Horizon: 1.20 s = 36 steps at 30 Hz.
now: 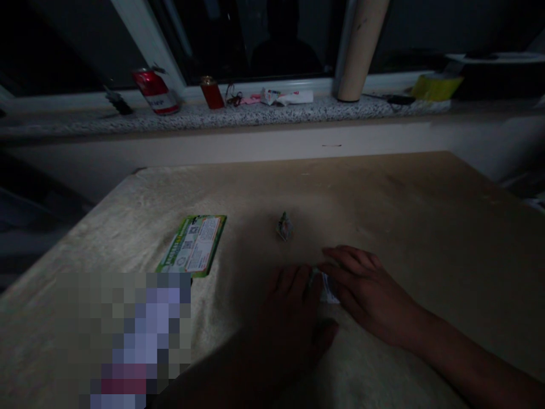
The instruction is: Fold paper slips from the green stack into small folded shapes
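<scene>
Both my hands rest on a beige table (383, 193) in dim light. My left hand (289, 318) lies flat with its fingers stretched forward, touching a small piece of paper (326, 287). My right hand (366, 289) presses its extended fingers onto the same paper from the right. Most of the paper is hidden between the hands. A small folded paper figure (285, 226) stands a little beyond my fingertips, untouched.
A green printed card (193, 244) lies left of the hands, with a blurred patch (128, 341) in front of it. The windowsill behind holds a red can (155, 91), a small red box (212, 92), a cardboard tube (361, 51) and a yellow tape roll (436, 86).
</scene>
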{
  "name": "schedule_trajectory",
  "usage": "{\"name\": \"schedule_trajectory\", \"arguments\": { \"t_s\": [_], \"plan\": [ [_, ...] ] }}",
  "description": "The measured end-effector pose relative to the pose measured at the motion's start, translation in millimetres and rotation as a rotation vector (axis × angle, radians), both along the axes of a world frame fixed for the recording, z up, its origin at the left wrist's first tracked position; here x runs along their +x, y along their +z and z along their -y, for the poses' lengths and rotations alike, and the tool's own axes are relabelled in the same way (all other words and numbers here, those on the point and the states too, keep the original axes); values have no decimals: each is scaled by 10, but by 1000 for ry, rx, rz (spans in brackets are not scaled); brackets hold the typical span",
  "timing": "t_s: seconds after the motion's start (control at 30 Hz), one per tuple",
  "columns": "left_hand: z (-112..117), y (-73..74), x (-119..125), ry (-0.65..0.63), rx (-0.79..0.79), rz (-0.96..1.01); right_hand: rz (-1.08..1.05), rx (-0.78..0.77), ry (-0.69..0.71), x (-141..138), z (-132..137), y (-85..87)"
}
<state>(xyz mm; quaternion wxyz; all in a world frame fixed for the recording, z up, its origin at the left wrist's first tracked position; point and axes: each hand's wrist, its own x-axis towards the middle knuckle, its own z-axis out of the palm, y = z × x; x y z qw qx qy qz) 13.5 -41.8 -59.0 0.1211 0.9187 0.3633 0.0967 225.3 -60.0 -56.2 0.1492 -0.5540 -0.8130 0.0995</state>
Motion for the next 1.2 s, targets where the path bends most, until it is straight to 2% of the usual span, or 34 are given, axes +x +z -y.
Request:
{"name": "schedule_trajectory", "arguments": {
  "t_s": [0.3, 0.4, 0.5, 0.97, 1.2],
  "plan": [
    [10, 31, -120, -89, 37, -57, -11, 12, -44, -62, -23, -17],
    [24, 70, -174, -165, 23, -70, -9, 20, -68, -99, -31, -10],
    [39, 118, -198, -177, 1, -99, -7, 35, -105, -141, -30, -18],
    [72, 167, -157, -104, 62, -126, -12, 26, -103, -120, -3, -59],
    [17, 240, -310, -52, 125, -133, -21, 27, -110, -133, -1, -30]
  ]
}}
